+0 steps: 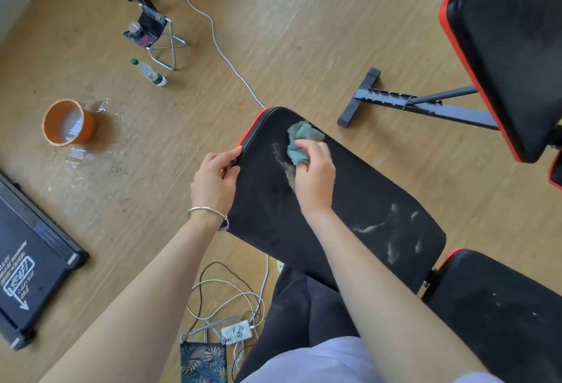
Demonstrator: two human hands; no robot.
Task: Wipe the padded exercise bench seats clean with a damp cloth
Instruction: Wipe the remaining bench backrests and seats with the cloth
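Wooden floor (304,32): the surface under everything you see. Black bench pad (349,194) with a red edge: it runs diagonally across the centre of your view, and pale smears mark its surface near your right hand and toward its near right end. Second bench (511,48): it stands at upper right, well apart from the first. Seat pad (501,315): black, speckled white, just beside the near end of the pad you are working on. Orange bucket (69,122): upright on the floor at left, holding water, with a wet patch beside it. Your right hand (314,178): fingers curled tight around the bunched green cloth (301,140), pressing it onto the pad near its far end. Your left hand (214,177): it grips the pad's left red edge, thumb on top, a bracelet (208,210) on the wrist.
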